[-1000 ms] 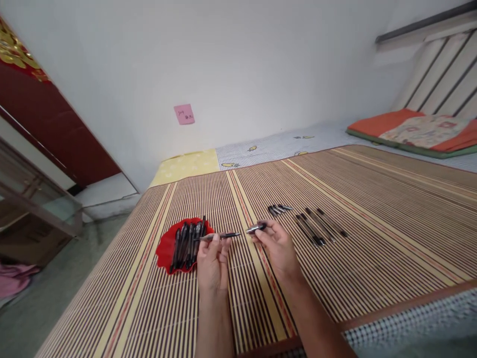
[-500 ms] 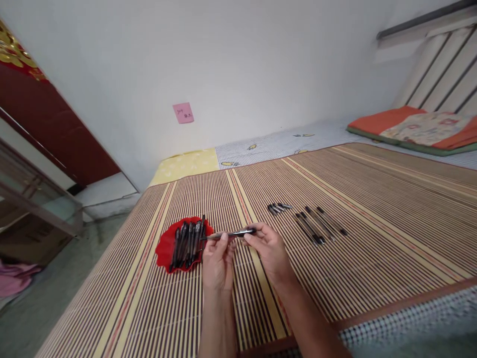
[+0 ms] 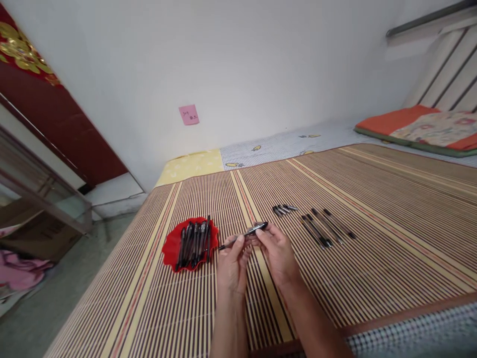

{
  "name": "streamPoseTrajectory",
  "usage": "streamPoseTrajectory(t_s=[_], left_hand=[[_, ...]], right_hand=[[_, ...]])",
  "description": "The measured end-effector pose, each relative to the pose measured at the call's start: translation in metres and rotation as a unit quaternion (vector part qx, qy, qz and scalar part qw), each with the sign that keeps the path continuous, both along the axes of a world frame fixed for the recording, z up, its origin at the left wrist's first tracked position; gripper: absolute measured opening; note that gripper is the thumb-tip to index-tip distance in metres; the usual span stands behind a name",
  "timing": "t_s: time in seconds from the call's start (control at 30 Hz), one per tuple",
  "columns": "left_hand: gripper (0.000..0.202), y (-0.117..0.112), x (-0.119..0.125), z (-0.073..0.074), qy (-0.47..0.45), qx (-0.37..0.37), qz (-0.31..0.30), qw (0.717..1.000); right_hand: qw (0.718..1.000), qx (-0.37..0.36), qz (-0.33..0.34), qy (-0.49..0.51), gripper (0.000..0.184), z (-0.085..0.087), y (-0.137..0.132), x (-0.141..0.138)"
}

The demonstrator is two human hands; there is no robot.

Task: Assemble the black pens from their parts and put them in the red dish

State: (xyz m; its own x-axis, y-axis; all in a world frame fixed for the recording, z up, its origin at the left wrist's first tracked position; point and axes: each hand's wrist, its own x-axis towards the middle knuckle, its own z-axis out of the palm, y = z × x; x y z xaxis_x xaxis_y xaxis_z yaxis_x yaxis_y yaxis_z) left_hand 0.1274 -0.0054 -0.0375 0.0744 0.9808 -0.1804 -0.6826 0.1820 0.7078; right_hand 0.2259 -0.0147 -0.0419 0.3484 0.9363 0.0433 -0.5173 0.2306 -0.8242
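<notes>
Both my hands hold one black pen just above the striped bamboo mat. My left hand pinches the thin end of the pen. My right hand grips its thicker far end, where a cap sits on the pen. Left of my hands lies a red dish with several black pens in it. To the right, several pen barrels lie side by side on the mat, with a few small pen caps beyond my right hand.
The mat covers a bed against a white wall with a pink sticky note. An orange and patterned cushion lies at the far right by the headboard. A dark red cabinet and the floor are at the left.
A second ago the pen and its cap were apart, one in each hand. They came together, and now both hands hold the joined pen, tilted up to the right.
</notes>
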Motion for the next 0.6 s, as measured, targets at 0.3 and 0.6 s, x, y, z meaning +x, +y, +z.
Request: streamPoseTrajectory(t_s=[0.3, 0.6], left_hand=[[0.024, 0.000, -0.013, 0.011, 0.277, 0.090, -0.007, 0.957], [0.005, -0.002, -0.023, 0.009, 0.476, 0.167, -0.108, 0.857]], right_hand=[[0.992, -0.052, -0.105, -0.043, 0.026, -0.006, 0.005, 0.031], [0.984, -0.055, -0.094, -0.142, 0.030, -0.005, 0.006, 0.024]])
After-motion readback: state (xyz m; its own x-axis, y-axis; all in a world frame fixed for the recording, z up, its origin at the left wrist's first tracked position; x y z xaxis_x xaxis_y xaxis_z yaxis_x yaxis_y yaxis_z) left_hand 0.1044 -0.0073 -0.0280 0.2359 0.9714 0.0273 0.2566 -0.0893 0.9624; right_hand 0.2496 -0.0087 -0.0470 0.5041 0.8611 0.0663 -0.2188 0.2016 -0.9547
